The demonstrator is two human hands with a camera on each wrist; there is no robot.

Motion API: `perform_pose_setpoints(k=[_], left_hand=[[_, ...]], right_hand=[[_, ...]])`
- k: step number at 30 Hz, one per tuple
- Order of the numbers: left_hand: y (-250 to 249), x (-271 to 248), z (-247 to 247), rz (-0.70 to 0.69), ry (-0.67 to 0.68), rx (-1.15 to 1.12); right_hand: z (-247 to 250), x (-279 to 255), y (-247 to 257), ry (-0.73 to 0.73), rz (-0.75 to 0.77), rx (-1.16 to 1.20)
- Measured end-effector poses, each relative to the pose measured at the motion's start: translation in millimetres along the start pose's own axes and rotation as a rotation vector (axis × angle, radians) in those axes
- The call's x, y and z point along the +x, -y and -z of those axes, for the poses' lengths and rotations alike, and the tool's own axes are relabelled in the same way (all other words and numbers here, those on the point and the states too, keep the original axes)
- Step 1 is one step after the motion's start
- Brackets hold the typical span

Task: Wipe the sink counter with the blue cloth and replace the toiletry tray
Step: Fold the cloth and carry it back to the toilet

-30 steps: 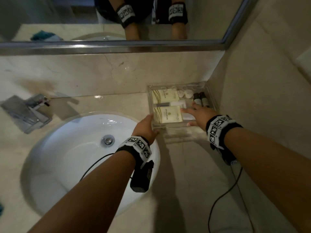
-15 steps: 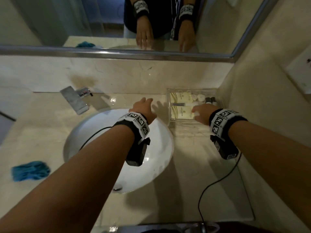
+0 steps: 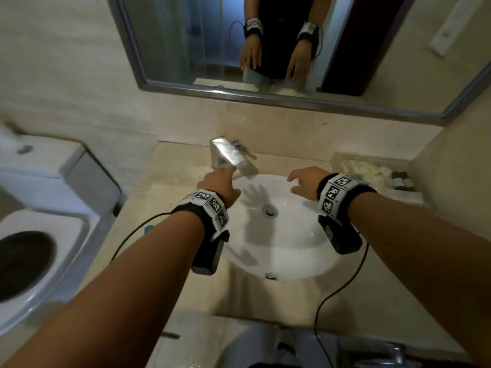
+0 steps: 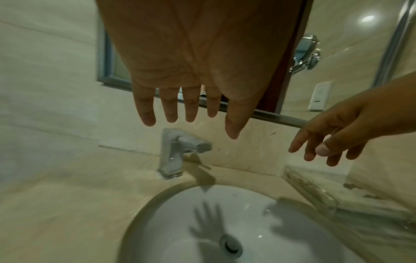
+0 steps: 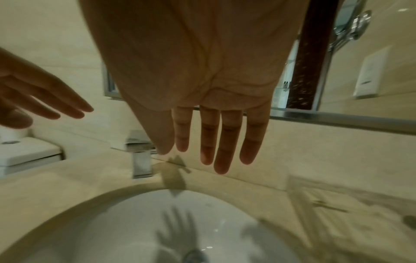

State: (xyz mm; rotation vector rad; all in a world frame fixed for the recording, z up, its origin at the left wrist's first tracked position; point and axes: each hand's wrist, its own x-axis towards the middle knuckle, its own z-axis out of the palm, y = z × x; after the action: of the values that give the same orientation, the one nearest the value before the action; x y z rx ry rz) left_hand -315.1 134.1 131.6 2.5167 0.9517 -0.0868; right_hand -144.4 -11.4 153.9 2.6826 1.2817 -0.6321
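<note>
The clear toiletry tray [image 3: 372,170] with sachets and small bottles sits in the counter's back right corner, against the wall; it also shows, blurred, in the left wrist view [image 4: 315,192] and in the right wrist view [image 5: 337,204]. Both hands hover empty over the white basin [image 3: 292,251]. My left hand [image 3: 218,181] is near the faucet [image 3: 225,155], fingers straight and spread [image 4: 180,110]. My right hand [image 3: 303,181] is left of the tray with fingers extended [image 5: 213,142]. Only a sliver of the blue cloth [image 3: 148,228] shows on the left counter, beside my left forearm.
A toilet [image 3: 39,235] stands left of the counter [image 3: 172,203]. The mirror [image 3: 265,49] hangs above the backsplash. Black cables [image 3: 340,288] trail from both wrist cameras across the basin and counter front. A white wall fitting [image 3: 446,33] is at the upper right.
Both hands have left the tray and drawn back to the left over the basin. The tray stays in the back right corner. The head view has pulled back and swung left.
</note>
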Motion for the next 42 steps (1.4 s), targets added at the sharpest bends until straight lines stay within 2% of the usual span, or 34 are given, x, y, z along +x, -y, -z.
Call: perform_pose_setpoints(k=[6, 12, 19, 26, 29, 31, 34, 38, 42], left_hand=[[118.7, -52.1, -5.6, 0.172, 0.087, 0.022], [181.9, -73.2, -5.3, 0.280, 0.150, 0.006], [194.0, -78.3, -28.6, 0.306, 0.192, -0.011], [196.3, -63.7, -44.0, 0.341, 0.247, -0.007], [202.6, -67.3, -54.4, 0.323, 0.278, 0.014], [209.6, -65.0, -55.4, 0.302, 0.253, 0.013], [218.4, -56.1, -50.7, 0.272, 0.212, -0.019], [227.6, -43.9, -54.0, 0.201, 0.221, -0.035], [235.9, -46.9, -63.1, 0.129, 0.178, -0.008]], right_hand=[[-39.9, -4.7, 112.9, 0.050, 0.120, -0.026], [-64.0, -5.2, 161.6, 0.108, 0.172, -0.024], [-89.3, 12.6, 175.6, 0.189, 0.212, -0.038], [-115.3, 30.8, 185.0, 0.257, 0.253, 0.074], [-122.1, 35.2, 193.2, 0.282, 0.268, 0.071], [-123.1, 39.8, 199.6, 0.289, 0.271, 0.085], [-123.7, 45.3, 214.3, 0.249, 0.287, 0.146], [-141.0, 51.4, 241.6, 0.114, 0.319, 0.254], [-169.3, 50.7, 259.4, 0.118, 0.297, 0.265]])
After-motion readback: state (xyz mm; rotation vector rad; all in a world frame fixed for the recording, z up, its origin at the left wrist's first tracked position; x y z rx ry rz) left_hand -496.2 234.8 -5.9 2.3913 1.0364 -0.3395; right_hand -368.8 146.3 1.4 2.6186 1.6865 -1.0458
